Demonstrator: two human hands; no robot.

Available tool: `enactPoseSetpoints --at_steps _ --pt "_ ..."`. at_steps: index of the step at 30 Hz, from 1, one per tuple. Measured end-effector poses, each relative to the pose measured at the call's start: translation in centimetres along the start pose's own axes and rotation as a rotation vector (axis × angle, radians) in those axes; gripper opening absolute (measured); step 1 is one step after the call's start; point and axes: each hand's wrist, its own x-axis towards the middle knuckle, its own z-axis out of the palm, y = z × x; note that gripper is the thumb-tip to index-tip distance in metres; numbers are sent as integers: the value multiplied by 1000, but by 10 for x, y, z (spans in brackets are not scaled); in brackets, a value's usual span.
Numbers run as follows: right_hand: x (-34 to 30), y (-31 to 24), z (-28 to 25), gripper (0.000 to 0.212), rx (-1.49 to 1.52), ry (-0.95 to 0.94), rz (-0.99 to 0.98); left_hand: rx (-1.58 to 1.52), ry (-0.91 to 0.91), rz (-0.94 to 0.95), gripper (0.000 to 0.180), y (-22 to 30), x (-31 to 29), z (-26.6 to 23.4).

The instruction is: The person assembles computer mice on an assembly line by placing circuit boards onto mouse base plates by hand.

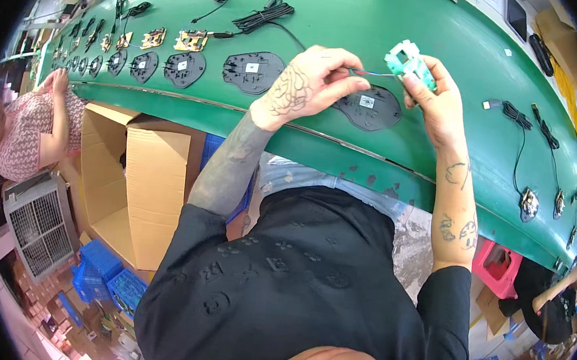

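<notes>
Up over the green belt, my right hand (439, 101) grips a pale green circuit board (408, 61) with cut-outs, thumb on its near side. Thin coloured wires (375, 73) run from the board to my left hand (303, 85), whose fingers are closed on them. Behind that hand passes a black cable, leading back to a coiled bundle (264, 15). Beneath my hands lies a dark mouse-shaped base plate (378, 119) with a white label, partly covered by my left hand. Another such plate (253, 71) rests to its left.
A row of base plates, small boards (191, 40) and coiled cables stretches left along the green belt (358, 15). More cabled pieces (529, 201) lie to the right. Below the belt edge stands an open cardboard box (157, 196). Other people sit at far left (25, 129) and far right.
</notes>
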Motion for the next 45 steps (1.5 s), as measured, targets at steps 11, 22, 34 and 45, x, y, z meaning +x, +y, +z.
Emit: enactPoseSetpoints --at_steps 11,22,34,45 --pt "18 19 20 49 -620 214 14 16 106 -186 12 -21 -29 -4" --pt "19 25 26 46 -917 357 -69 407 -16 -104 16 -17 -21 4" --pt "5 1 10 33 -630 168 44 237 -303 15 28 -34 -4 -9" --pt "-35 4 37 22 -1158 0 -440 107 -289 135 34 -53 1 -10"
